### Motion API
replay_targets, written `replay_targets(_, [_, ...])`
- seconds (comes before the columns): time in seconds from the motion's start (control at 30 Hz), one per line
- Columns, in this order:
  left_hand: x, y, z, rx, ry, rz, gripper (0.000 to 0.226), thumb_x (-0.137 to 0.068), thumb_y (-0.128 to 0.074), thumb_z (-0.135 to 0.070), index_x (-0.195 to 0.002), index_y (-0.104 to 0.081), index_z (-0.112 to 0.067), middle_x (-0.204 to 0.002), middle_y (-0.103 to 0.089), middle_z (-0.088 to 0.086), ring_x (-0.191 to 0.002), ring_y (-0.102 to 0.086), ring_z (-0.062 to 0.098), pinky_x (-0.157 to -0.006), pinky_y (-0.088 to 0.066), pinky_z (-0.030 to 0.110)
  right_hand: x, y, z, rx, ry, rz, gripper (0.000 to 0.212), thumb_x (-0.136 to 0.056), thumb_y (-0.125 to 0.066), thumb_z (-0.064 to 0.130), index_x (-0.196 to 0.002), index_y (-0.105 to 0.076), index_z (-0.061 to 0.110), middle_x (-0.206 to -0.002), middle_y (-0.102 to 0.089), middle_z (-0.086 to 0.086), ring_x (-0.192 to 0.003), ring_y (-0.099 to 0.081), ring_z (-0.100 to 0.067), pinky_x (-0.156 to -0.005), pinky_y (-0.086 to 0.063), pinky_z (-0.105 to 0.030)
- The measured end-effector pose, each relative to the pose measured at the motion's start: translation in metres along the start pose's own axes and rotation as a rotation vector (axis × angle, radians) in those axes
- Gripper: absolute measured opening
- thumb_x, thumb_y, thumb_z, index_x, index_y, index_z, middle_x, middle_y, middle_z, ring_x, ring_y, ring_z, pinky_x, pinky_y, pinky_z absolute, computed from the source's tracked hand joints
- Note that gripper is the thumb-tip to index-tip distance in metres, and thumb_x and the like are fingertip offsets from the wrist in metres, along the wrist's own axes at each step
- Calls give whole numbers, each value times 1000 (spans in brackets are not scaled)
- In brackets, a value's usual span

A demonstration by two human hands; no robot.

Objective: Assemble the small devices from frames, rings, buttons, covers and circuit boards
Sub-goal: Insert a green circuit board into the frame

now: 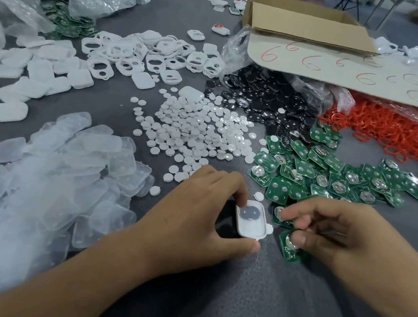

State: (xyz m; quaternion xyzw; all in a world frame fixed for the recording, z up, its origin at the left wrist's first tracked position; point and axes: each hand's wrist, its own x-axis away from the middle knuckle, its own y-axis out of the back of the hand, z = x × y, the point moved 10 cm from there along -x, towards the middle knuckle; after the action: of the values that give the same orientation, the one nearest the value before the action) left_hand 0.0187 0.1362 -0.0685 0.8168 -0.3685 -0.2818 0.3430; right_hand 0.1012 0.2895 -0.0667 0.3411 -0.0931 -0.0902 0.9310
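Left hand: curled, gripped white frame by its rim.
Right hand: pinched circuit board at its edge.
Handling: both seemed light, stiff; hold by edges.

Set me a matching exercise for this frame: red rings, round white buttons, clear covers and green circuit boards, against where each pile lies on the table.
Things:
1 red rings
2 round white buttons
3 clear covers
4 green circuit boards

Places:
A near left
B far right, by the cardboard box
C centre
D right of centre, just beyond the right hand

Pairs: 1-B, 2-C, 3-A, 4-D.
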Motion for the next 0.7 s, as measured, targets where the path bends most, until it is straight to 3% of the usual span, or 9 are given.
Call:
replay_targets(0.23, [0, 0, 0, -1, -1, 8, 45, -75, -80, -59, -100, -52, -34, -92, -51, -23, -97, -45, 2, -85, -37, 16, 3, -13, -10, 119, -68, 157, 59, -62, -95, 28, -105, -67, 57, -103, -58, 23, -92, -63, -5, -82, -57, -32])
replay_targets(0.4, [-1, -1, 0, -6, -1, 17, 45, -76, -80, -59, -100, -52, -34, -93, -51, -24, -97, -44, 2, -84, -36, 13, 1, -5, -3, 214, -4, 81, 45, -67, -92, 30, -98, -68, 54, -99, -59, 27, -82, -65, -3, -70, -55, -21])
replay_targets(0.57, [0, -2, 1, 1, 5, 25, 45, -76, -80, -60, -101, -52, -35, -94, -51, -24, -98, -44, 2, -84, -36, 14, -2, 4, -2, -36, 13, -16, 23, -75, -81, 30, -93, -75, 43, -83, -73, 14, -74, -70, -5, -72, -55, -16])
replay_targets(0.7, [-1, -1, 1, 10, 13, 27, 45, -75, -80, -59, -101, -53, -34, -95, -52, -24, -100, -45, 3, -86, -37, 17, -4, 3, -11, -169, -38, -20, 32, -85, -76, 8, -95, -77, 38, -87, -73, 5, -84, -73, -16, -82, -60, -33])
